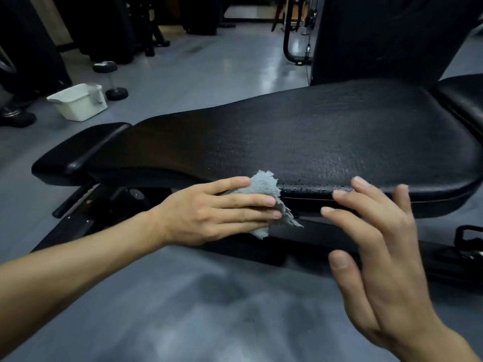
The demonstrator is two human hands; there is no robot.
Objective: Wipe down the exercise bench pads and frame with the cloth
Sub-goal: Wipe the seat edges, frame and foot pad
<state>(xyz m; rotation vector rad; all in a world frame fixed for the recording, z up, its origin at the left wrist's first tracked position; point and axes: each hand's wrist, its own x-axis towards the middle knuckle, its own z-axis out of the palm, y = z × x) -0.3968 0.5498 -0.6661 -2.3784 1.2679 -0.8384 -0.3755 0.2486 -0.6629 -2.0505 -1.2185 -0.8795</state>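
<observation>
A long black bench pad (300, 137) stretches across the middle of the view, with a smaller black pad (78, 150) at its left end. Its near side edge looks worn and cracked. My left hand (209, 212) presses a crumpled light blue cloth (264, 189) flat against the pad's near side edge, fingers straight. My right hand (386, 246) is open with fingers spread, fingertips at the pad's near edge to the right of the cloth. The black bench frame (287, 246) runs along the floor under the pad.
A white plastic tub (78, 103) stands on the grey floor at left, with a black dumbbell (111, 79) beside it. Someone's black shoes (15, 116) are at the far left. Dark gym machines fill the back; an upright black pad (379, 35) stands behind the bench.
</observation>
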